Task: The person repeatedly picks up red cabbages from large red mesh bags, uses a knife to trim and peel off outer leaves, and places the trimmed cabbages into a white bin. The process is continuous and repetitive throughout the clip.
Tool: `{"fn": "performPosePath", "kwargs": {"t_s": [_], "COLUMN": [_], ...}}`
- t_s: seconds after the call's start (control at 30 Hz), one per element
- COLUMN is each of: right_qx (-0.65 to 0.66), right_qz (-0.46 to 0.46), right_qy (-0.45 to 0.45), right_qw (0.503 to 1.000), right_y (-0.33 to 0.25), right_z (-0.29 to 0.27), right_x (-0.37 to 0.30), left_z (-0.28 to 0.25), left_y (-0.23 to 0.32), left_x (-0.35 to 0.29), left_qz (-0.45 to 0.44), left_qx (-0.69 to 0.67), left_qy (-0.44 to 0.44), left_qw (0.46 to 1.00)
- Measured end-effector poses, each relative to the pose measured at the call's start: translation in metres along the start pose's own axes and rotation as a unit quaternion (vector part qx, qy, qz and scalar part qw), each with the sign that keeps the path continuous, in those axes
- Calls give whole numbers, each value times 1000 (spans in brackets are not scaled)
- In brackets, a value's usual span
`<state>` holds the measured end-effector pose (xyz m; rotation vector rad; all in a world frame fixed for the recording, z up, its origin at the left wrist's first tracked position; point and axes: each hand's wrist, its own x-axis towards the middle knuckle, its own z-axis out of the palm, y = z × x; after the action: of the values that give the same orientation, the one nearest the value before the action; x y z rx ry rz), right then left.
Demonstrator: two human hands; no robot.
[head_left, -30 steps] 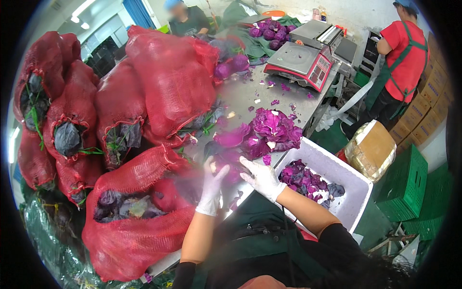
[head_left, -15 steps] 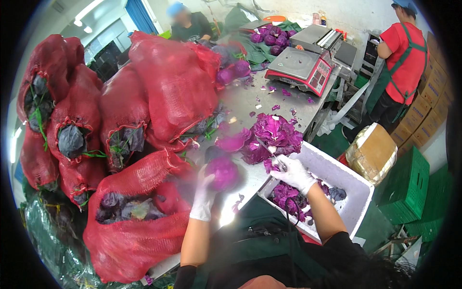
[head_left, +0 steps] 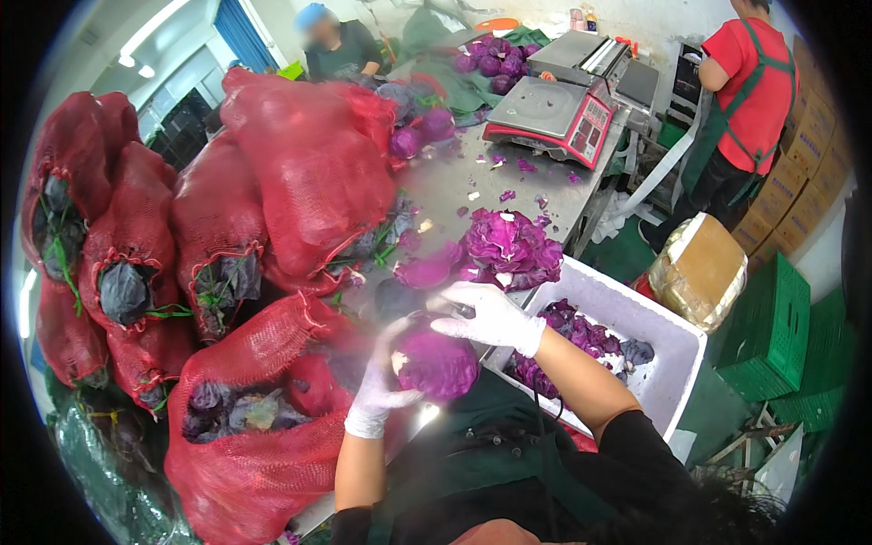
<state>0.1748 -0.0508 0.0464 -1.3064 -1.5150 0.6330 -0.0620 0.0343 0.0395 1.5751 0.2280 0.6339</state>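
Note:
My left hand (head_left: 374, 392), in a white glove, cups a red cabbage (head_left: 441, 365) from its left side, above the near edge of the metal table. A pale cut patch shows on the cabbage beside my thumb. My right hand (head_left: 500, 318), gloved too, is closed around a small knife (head_left: 466, 311), of which only a dark bit shows; the blade is hidden. Its fingers reach over the top of the cabbage. Just beyond lies a heap of loose purple leaves (head_left: 513, 250). To the right, a white foam box (head_left: 672, 341) holds trimmed leaves (head_left: 581, 331).
Red mesh sacks (head_left: 309, 173) of cabbages crowd the left, one open (head_left: 245, 463) close by. A red scale (head_left: 549, 118) stands farther along the table (head_left: 454, 186), with more cabbages (head_left: 495, 59) behind. Green crates (head_left: 772, 327) and two people (head_left: 749, 91) are around.
My right hand has come left from above the foam box to the top of the cabbage, knife still in it. The cabbage has turned in my left hand, showing its pale patch.

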Motion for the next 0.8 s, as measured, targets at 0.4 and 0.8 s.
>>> {"fn": "performPosePath", "kwargs": {"t_s": [0.4, 0.8], "right_qx": [262, 138], "right_qz": [292, 181], "right_qy": [203, 119], "right_qw": [897, 967], "right_y": [13, 16], "right_z": [-35, -23], "right_x": [-13, -15], "left_z": [27, 0], "left_y": [-48, -64], "left_x": [-2, 45], "left_qz": [-7, -129], "left_qx": [-602, -669], "left_qy": [88, 138], "left_qw": [794, 719]}}
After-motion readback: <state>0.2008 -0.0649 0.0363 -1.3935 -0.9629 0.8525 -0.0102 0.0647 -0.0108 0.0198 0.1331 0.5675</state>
